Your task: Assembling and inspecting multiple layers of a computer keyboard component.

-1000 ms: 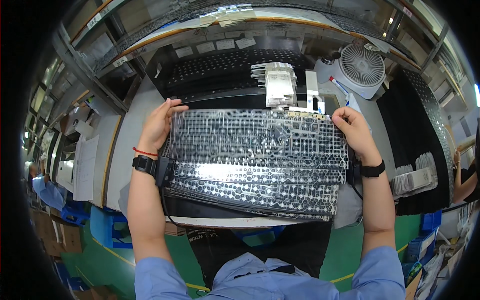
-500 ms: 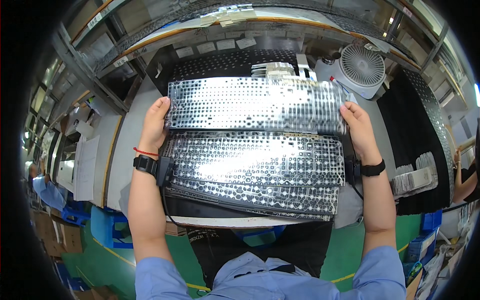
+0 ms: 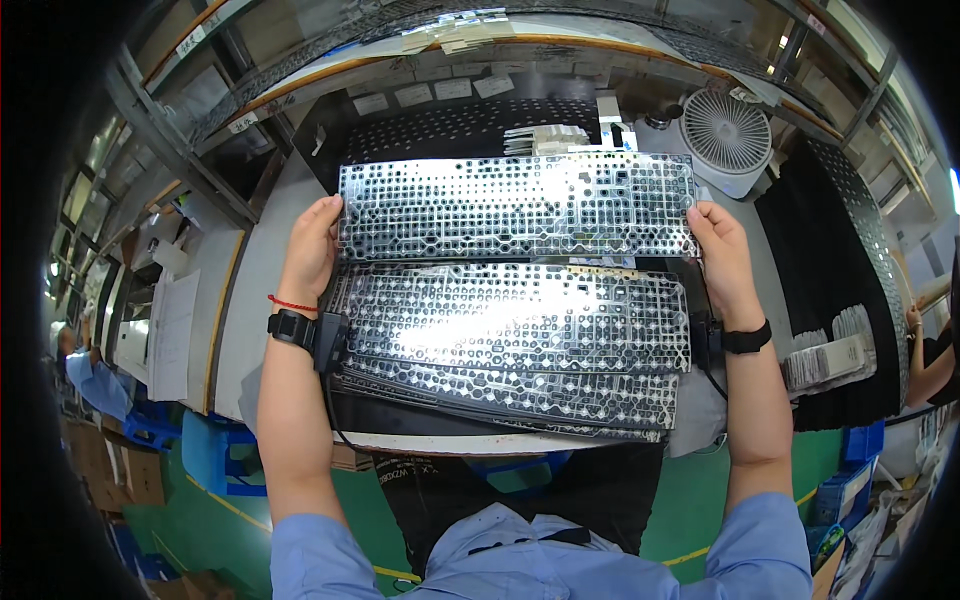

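Note:
Between my hands a shiny, keyboard-shaped membrane sheet (image 3: 480,205) with many small dark openings is held up by its short ends. My left hand (image 3: 313,245) pinches its left end, thumb on top. At the right end, my right hand (image 3: 722,248) grips the edge in the same way. Below it, nearer me, lies a fanned stack of similar membrane sheets (image 3: 600,325), glaring with reflected light. Both hands are closed, and their fingers under the sheet are partly hidden.
Behind the sheet stand a bundle of pale strips (image 3: 545,138) and a white fan (image 3: 725,140). A dark dotted sheet (image 3: 440,125) leans at the back. Pale packets (image 3: 830,358) rest on black cloth at right. Another person's arm (image 3: 930,350) shows at far right.
The held sheet's right part has flattened and lost its blur, and the glare on it has shrunk. My right hand has shifted very slightly to the right.

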Tool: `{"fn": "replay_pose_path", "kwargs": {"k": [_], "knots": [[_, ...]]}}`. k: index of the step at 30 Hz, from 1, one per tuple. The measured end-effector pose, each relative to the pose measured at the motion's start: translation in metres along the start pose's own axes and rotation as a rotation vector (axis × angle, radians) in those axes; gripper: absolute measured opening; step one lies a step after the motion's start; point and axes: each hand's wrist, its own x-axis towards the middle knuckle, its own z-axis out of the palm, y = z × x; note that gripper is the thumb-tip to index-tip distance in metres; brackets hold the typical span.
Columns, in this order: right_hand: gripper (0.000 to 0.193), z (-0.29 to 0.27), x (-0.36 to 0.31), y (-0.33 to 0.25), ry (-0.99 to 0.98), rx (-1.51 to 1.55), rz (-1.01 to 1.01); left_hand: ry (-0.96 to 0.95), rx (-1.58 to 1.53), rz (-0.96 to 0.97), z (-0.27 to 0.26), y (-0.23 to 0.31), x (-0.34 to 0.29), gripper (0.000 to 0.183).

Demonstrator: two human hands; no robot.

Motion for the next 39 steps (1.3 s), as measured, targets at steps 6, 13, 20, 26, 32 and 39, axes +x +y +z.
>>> {"fn": "replay_pose_path", "kwargs": {"k": [6,13,20,26,32,39], "knots": [[0.017,0.003,-0.003,-0.006,0.054,-0.024,-0.017,-0.011,0.086,-0.026,0.009,0.005,-0.006,0.017],[0.017,0.003,-0.004,-0.007,0.063,0.0,-0.015,0.029,0.176,0.034,-0.003,0.0,-0.004,0.019],[0.018,0.002,-0.002,-0.005,0.043,0.0,-0.032,0.129,0.076,0.02,-0.001,-0.001,-0.001,0.019],[0.019,0.001,-0.001,-0.003,0.03,-0.036,-0.012,0.035,-0.197,0.232,0.001,0.021,-0.013,0.015],[0.018,0.003,-0.002,-0.005,0.008,-0.048,0.01,-0.958,-0.124,0.386,0.073,0.05,-0.074,0.008],[0.016,0.002,0.002,-0.001,-0.011,-0.058,-0.033,-1.519,-0.146,0.085,0.123,0.032,-0.093,0.017]]}}
